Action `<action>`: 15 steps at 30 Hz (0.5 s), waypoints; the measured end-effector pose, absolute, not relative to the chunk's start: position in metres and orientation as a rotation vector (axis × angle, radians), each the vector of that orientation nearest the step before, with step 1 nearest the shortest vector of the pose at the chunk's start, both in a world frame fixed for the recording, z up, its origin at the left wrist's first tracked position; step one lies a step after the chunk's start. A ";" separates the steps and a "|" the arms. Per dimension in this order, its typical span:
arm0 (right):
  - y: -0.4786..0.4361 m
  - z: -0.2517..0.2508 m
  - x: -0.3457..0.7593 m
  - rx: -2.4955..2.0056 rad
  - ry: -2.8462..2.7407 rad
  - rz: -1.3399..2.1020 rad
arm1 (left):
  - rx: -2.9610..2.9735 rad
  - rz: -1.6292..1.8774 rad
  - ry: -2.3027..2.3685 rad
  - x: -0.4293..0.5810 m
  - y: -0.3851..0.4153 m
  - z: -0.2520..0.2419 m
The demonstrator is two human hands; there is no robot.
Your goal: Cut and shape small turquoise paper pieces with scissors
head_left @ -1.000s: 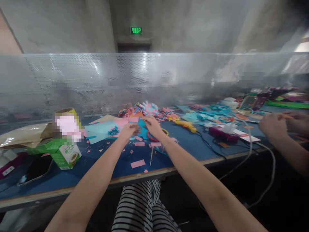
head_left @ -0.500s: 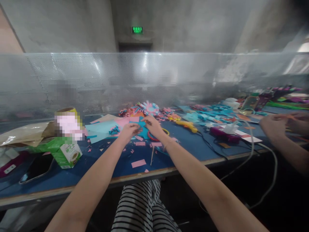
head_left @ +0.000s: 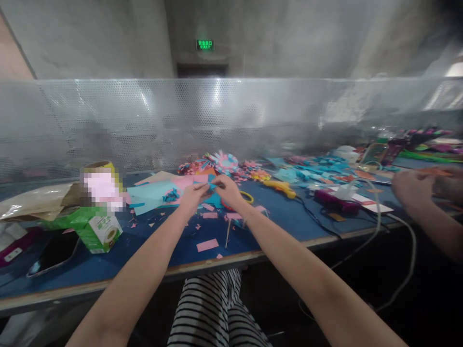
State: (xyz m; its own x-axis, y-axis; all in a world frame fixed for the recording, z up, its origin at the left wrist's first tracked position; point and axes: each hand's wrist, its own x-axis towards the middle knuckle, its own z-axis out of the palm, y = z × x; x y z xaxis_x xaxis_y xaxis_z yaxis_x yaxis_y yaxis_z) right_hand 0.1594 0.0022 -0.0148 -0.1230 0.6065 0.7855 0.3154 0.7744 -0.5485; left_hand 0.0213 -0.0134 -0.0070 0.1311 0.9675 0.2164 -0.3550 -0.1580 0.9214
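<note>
My left hand (head_left: 194, 193) and my right hand (head_left: 227, 190) meet over the blue table. Between their fingertips is a small blue piece of paper (head_left: 211, 181), pinched by both. Its exact shape is partly covered by the fingers. Left of my hands lie light blue paper sheets (head_left: 144, 197) with a small bunch of blue curled paper (head_left: 170, 194) on them. Pink paper (head_left: 184, 181) lies just behind. Under my right wrist are scissors with a yellow and red handle (head_left: 247, 197), partly hidden. A thin stick (head_left: 228, 233) and pink paper pieces (head_left: 207, 245) lie closer to me.
Finished paper flowers (head_left: 227, 163) are heaped at the back. A yellow glue gun (head_left: 280, 188) with a black cord lies to the right, near a purple power strip (head_left: 336, 201). A green carton (head_left: 99, 231) and a phone (head_left: 54, 253) are at left. Another person's hands (head_left: 415, 188) work at far right.
My right hand has dipped slightly and come closer to the left, its fingers now together with the left's at the blue paper. The other person's hands have shifted a little.
</note>
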 end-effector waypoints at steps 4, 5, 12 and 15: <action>0.002 -0.015 0.159 -0.697 -1.702 0.296 | 1.146 1.398 0.763 0.022 -0.012 -0.007; 0.002 -0.015 0.159 -0.692 -1.702 0.291 | 1.152 1.408 0.768 0.023 -0.012 -0.007; 0.001 -0.013 0.159 -0.637 -1.706 0.301 | 1.206 1.457 0.774 0.023 -0.011 -0.007; 0.001 -0.013 0.158 -0.616 -1.703 0.323 | 1.232 1.459 0.782 0.023 -0.009 -0.008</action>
